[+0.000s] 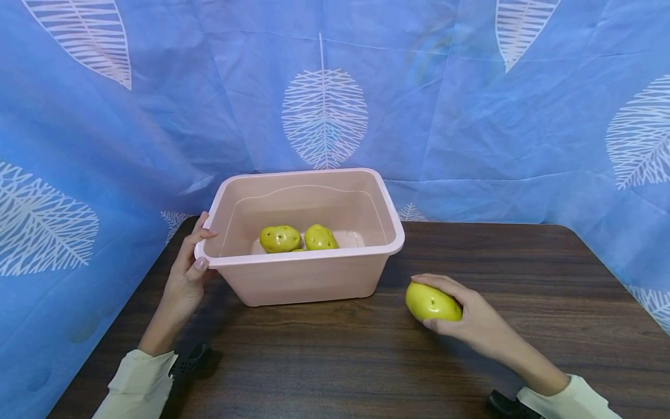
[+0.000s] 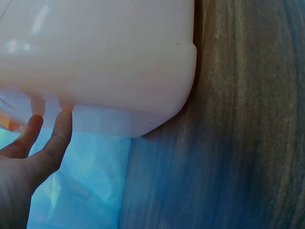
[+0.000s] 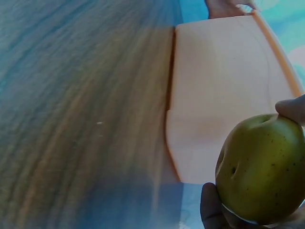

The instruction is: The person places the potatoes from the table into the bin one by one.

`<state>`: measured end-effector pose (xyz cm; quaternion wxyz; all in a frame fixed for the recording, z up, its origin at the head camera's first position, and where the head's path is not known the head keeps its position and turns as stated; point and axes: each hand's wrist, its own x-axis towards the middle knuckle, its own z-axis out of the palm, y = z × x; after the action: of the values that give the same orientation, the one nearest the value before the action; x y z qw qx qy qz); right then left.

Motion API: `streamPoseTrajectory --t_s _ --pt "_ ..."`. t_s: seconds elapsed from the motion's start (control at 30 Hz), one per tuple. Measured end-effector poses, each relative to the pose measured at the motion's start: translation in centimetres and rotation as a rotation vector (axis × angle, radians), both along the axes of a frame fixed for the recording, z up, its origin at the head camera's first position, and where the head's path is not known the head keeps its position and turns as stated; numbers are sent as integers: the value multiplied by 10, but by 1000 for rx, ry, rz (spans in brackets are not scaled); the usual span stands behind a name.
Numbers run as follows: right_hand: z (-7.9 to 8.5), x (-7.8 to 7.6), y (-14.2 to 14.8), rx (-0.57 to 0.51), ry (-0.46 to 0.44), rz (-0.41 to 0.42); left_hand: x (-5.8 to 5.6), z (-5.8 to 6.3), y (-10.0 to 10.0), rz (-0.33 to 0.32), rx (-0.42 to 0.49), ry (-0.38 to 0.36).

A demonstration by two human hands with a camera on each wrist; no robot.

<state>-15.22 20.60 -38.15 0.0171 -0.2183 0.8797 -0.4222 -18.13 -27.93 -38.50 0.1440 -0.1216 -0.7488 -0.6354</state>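
Note:
A pale pink plastic tub stands on the table, also seen from outside in the left wrist view. Inside lie two yellow-green potatoes, with a sliver of another showing behind the front rim. My left hand grips the tub's left rim at its front corner, fingers over the edge and thumb at the outer side. To the right of the tub, my right hand holds another potato between thumb and fingers, apart from the tub. In the right wrist view this potato fills the lower right corner.
The dark wood-grain table extends in front of the tub and to its right. A blue cloth with white leaf prints hangs behind and along the sides. Black straps sit at both wrists, by the pale sleeves.

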Motion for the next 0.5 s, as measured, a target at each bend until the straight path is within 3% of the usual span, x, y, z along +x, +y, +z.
streamPoseTrajectory --t_s 0.5 --pt "33 5 3 -100 -13 78 0 0 -1 -21 14 -6"
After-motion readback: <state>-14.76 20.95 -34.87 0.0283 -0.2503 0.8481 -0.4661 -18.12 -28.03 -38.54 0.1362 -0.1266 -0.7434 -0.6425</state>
